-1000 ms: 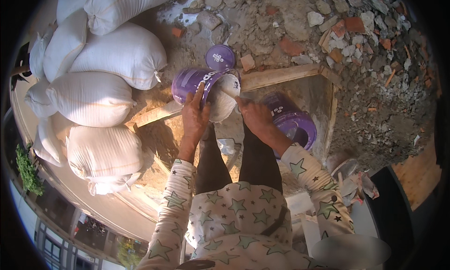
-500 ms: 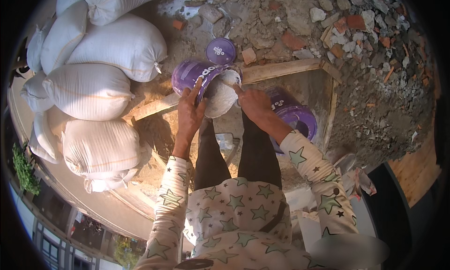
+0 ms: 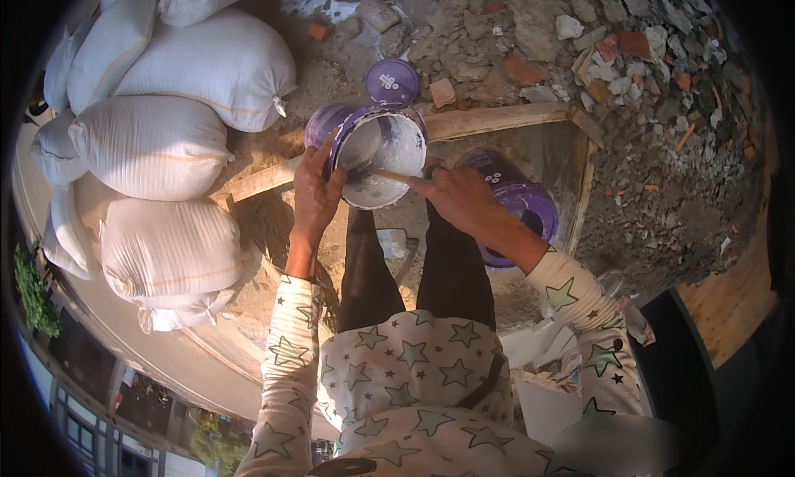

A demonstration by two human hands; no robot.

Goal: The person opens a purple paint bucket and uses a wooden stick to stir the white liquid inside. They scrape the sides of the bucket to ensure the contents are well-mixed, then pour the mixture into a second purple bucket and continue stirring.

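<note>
Purple bucket (image 3: 325, 125), white-coated interior more in view than before

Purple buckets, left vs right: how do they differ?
The left hand grips the left bucket; no hand holds the right bucket. The left bucket's inside is coated white; the right bucket's visible inside looks dark purple. Both are purple outside, with open mouths.
</note>
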